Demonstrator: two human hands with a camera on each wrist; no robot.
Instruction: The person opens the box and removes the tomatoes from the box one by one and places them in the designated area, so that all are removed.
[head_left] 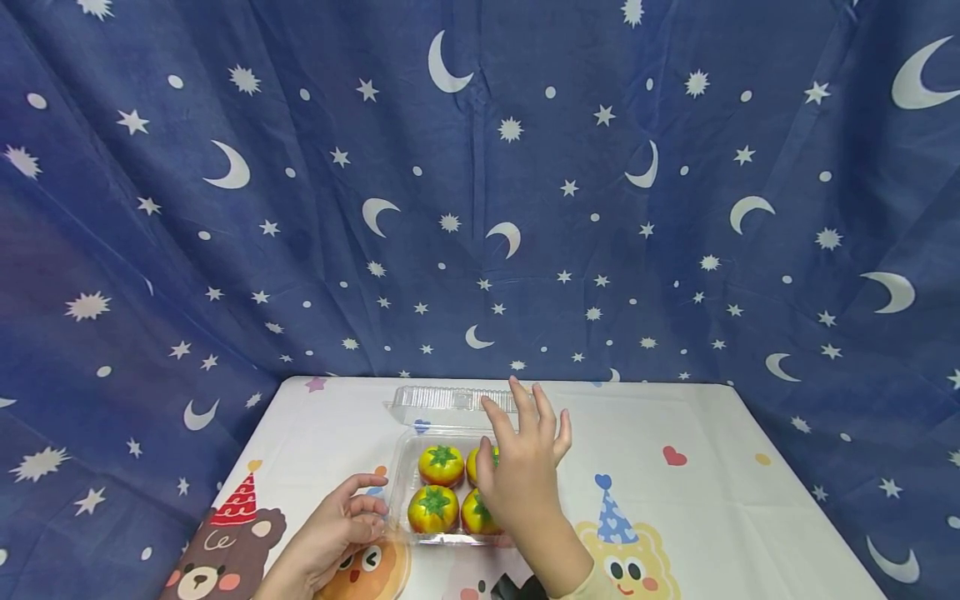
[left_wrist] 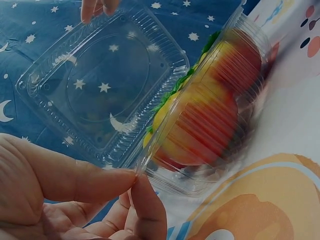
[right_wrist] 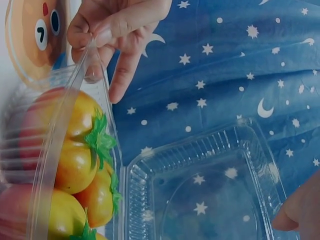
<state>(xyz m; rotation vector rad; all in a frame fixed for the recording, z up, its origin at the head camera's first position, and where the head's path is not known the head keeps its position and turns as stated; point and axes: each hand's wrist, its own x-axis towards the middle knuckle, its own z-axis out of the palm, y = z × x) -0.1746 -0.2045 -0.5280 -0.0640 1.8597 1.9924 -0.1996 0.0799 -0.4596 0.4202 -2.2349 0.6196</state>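
The head view looks forward and down from above and behind the left hand (head_left: 341,527) and right hand (head_left: 527,471), far enough back to take in the surface (head_left: 645,433) and the starry curtain (head_left: 480,200). Both wrist views look from close by at the clear container (head_left: 401,479), each rolled: the surface lies rightward in the left one, along the left edge in the right one. These two share the fruit (head_left: 433,509), the open lid (left_wrist: 106,92), the curtain and the pinching left hand.
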